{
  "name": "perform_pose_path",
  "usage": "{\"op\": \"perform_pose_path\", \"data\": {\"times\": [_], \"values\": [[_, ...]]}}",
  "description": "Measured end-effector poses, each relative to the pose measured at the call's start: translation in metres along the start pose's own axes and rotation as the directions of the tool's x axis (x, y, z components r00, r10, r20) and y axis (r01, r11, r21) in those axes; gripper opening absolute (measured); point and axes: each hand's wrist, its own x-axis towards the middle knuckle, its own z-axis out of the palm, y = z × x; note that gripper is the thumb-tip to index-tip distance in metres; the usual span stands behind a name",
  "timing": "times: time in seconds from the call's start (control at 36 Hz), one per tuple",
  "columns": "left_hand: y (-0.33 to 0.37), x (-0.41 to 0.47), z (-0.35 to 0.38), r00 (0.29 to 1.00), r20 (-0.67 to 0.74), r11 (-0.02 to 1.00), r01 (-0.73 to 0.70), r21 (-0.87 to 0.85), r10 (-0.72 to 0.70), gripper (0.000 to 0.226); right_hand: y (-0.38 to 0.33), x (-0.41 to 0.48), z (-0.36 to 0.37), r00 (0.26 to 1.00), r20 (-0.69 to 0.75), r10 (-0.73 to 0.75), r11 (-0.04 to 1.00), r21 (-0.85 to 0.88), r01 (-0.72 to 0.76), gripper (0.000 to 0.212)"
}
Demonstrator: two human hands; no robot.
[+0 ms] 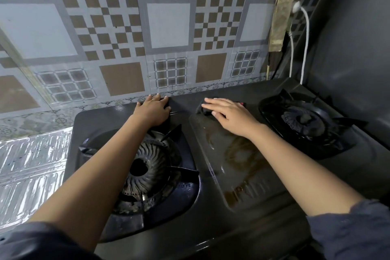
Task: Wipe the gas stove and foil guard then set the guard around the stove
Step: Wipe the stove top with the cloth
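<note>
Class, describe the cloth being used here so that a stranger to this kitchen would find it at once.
Start at the black two-burner gas stove and go to its flat middle panel. At the panel's far end, the right hand presses flat on a dark cloth. It is the only soft, crumpled thing on the stove, between the two hard burners.

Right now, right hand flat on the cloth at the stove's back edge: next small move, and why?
Probably draw the right hand and dark cloth toward the front across the stove's centre panel. Brownish smears and wet streaks show there, and the left hand braces the stove's back edge.
</note>
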Motion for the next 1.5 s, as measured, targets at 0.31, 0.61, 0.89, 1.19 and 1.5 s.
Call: {"op": "perform_pose_path", "data": {"times": [0.31, 0.61, 0.89, 1.19, 1.5], "values": [[0.025, 0.006, 0.003, 0.994, -0.008, 0.993, -0.114, -0.019, 0.113, 0.053, 0.011, -0.012, 0.004, 0.892, -0.132, 0.432, 0.899, -0.02, -0.438, 0.043], [0.013, -0.004, 0.009, 0.99, -0.015, 0.989, -0.143, -0.028, 0.143, 0.054, -0.039, -0.009, 0.021, 0.756, -0.216, 0.617, 0.785, 0.098, -0.612, 0.046], [0.001, -0.01, 0.008, 0.99, 0.015, 0.99, -0.14, -0.019, 0.141, 0.054, -0.07, -0.016, 0.031, 0.961, -0.109, 0.253, 0.966, 0.08, -0.245, 0.044], [0.021, -0.019, -0.005, 0.993, -0.027, 0.993, -0.114, 0.015, 0.114, 0.047, -0.016, -0.049, 0.002, 1.0, 0.021, -0.004, 0.988, 0.156, 0.001, 0.044], [0.045, -0.008, -0.006, 0.997, -0.047, 0.998, -0.063, -0.004, 0.063, 0.04, 0.019, -0.025, -0.011, 0.967, 0.05, 0.25, 0.967, 0.034, -0.251, 0.043]]}}
